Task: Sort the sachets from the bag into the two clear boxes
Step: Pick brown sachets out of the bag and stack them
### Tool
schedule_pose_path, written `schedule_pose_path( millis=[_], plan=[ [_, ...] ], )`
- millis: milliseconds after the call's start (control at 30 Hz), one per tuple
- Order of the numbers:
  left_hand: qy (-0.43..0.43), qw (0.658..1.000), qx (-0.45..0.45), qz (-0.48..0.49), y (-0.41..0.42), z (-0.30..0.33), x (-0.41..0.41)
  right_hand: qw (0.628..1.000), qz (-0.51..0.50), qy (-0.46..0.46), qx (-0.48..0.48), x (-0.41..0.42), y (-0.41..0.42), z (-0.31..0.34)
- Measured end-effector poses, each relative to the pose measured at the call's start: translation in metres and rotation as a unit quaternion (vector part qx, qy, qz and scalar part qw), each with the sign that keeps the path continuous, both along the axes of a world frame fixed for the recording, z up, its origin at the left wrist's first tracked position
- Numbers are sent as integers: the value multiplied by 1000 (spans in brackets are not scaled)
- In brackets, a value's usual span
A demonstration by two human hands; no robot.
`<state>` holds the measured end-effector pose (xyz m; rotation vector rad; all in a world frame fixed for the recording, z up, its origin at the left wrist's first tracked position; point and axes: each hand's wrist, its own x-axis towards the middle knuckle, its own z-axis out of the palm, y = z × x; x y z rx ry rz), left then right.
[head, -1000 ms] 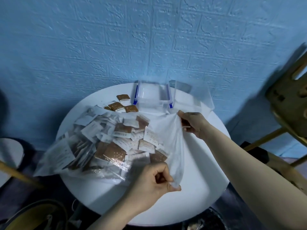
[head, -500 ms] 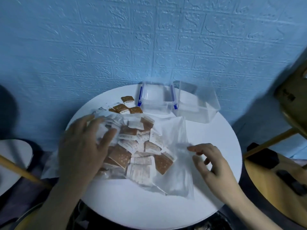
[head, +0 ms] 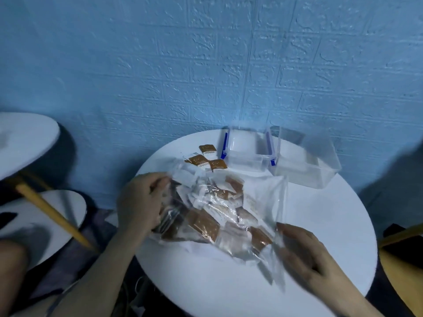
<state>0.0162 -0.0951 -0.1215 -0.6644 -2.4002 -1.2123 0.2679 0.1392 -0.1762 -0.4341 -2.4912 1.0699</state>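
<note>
Head view: looking down at a round white table (head: 320, 225) standing against a blue brick-patterned wall (head: 206, 65).
Bag: a clear plastic bag (head: 263, 197) is lying across the middle of the table, still holding a heap of brown and white sachets (head: 206, 223).
Boxes: two clear boxes are sitting side by side at the far edge, the blue-clipped box (head: 246, 154) on the left and the plain box (head: 304, 165) on the right; both are appearing empty.
Loose sachets: a few brown sachets (head: 207, 156) are lying on the table just left of the blue-clipped box, outside the bag.
Left hand: the left hand (head: 139, 202) is curling its fingers around the bag's left end, gripping the plastic.
Right hand: the right hand (head: 302, 250) is lying flat with fingers spread, pressing on the bag's near right corner.
Progress: sorting is looking barely begun; nearly every sachet is remaining in the bag, nothing is showing in either box.
Hard to see: motion blur is smearing both hands; sachet print is unreadable; how many kinds there are, and where the bag's opening is, I cannot tell.
</note>
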Motion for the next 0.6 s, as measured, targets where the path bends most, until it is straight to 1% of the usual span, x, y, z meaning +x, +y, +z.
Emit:
schedule_pose_path(
  millis=[67, 167, 233, 300, 433, 533, 567, 600],
  plan=[
    [39, 998, 45, -7, 11, 16, 4, 1000, -3, 0, -4, -3, 1, -2],
    [96, 988, 110, -57, 27, 51, 12, 1000, -11, 14, -16, -5, 0, 1],
    [114, 977, 159, -84, 31, 66, 14, 999, -17, 27, -24, -7, -2, 7],
    [118, 971, 196, -73, 30, 69, 9, 998, -14, 36, -45, -10, -6, 13],
    [15, 963, 267, -42, 18, 42, -1, 996, -4, 24, -89, -23, -15, 11],
    [-55, 945, 321, -28, 7, 27, -1, 995, -3, 11, -98, -33, -18, 7],
    [-69, 947, 313, -18, 3, 24, -3, 994, 6, 8, -106, -38, -18, 7],
    [-87, 956, 280, -13, -1, 18, -8, 992, 16, 10, -121, -43, -17, 7]
  ],
)
